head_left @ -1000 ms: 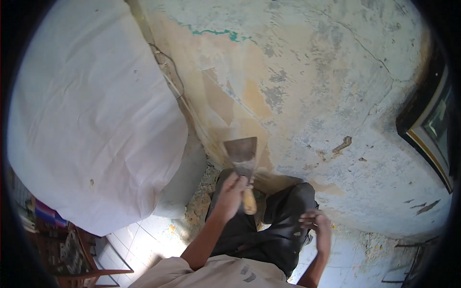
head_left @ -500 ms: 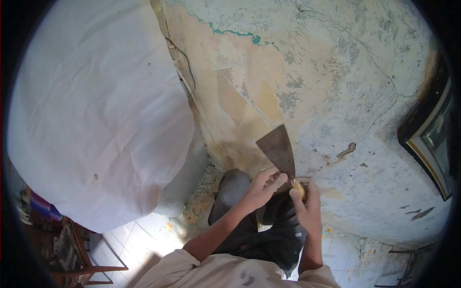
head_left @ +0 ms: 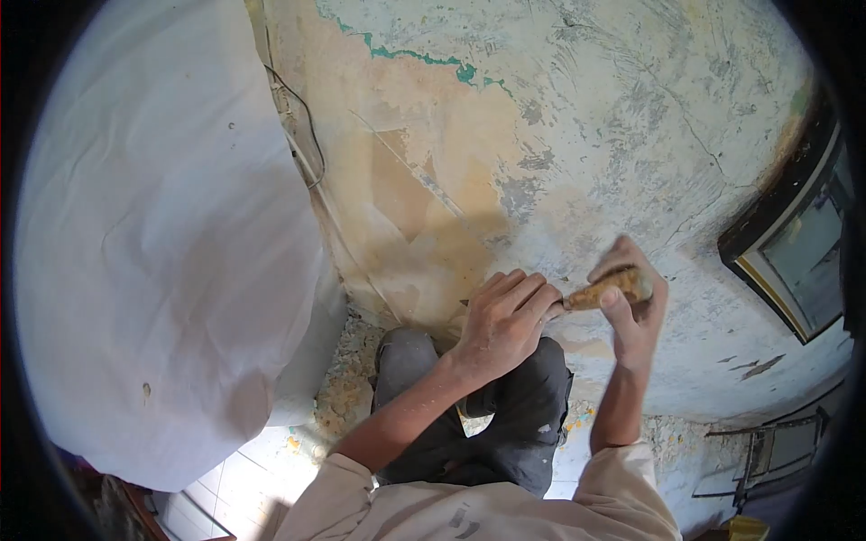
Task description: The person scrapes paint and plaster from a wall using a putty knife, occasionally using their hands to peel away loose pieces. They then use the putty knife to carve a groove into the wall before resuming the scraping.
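- One scraper [head_left: 591,295] lies at the centre-right of the frame, roughly level, its yellow-brown handle pointing right; the blade is mostly hidden, so whether it touches the wall cannot be told.
- The right hand [head_left: 640,323] is wrapped around the handle, thumb along the near side, slightly blurred.
- The left hand [head_left: 503,326], just beside it at mid-frame, curls over the blade end; its fingertips are out of sight, so I cannot tell whether it grips or only presses.
- The step in hand seems to be settling a two-handed hold on the tool close to the wall; from such a hold, a next move would call for a steady right wrist and left fingers clear of the blade's edge.
- Beyond the hands, the wall [head_left: 622,153] fills the upper right, with a bare tan patch [head_left: 397,180] under a ragged green line [head_left: 419,58].
- Crumbled debris [head_left: 347,383] lies below, left of the dark trousers [head_left: 510,446].
- White sheeting [head_left: 171,225] covers the left side; a picture frame [head_left: 798,248] hangs far right.
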`<action>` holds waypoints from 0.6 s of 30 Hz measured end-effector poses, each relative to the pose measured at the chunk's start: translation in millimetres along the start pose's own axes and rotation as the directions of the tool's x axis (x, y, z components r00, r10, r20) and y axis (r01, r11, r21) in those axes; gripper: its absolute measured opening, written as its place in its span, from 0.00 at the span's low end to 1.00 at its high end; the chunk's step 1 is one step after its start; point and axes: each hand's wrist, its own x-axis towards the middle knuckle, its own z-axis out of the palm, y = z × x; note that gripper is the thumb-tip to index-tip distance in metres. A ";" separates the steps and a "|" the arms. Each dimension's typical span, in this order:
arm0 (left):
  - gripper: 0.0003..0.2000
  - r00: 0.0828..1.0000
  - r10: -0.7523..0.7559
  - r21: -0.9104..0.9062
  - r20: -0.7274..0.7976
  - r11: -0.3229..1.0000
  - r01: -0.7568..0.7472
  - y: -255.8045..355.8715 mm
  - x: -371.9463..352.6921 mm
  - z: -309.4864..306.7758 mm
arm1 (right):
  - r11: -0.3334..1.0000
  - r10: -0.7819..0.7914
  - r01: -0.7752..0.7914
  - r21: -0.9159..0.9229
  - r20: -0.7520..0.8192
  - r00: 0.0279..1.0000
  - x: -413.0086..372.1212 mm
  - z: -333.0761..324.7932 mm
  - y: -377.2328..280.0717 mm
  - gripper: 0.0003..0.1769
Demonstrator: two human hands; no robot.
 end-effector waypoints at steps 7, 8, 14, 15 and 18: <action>0.08 0.976 -0.105 0.123 -0.190 0.984 0.130 -16.1 1.2 -12.6 | 0.711 0.193 -0.206 0.672 0.096 0.977 35.7 62.0 -7.7 0.26; 0.09 0.962 -0.117 0.152 -0.248 0.976 0.158 -17.2 1.3 -22.3 | 0.754 0.140 -0.156 0.638 0.077 0.987 44.0 67.0 -12.6 0.25; 0.13 0.668 -0.470 -0.137 -0.577 0.862 0.488 -60.2 -61.7 -55.1 | 0.708 -0.476 0.316 0.631 0.098 0.874 133.9 42.1 -83.9 0.20; 0.12 0.608 -0.524 -0.192 -0.597 0.828 0.526 -66.4 -70.4 -51.2 | 0.679 -0.535 0.357 0.641 0.099 0.839 146.8 38.8 -99.2 0.19; 0.09 0.645 -0.516 -0.272 -0.563 0.853 0.445 -86.2 -87.5 -12.0 | 0.722 -0.542 0.508 0.470 -0.073 0.837 167.9 51.6 -113.1 0.18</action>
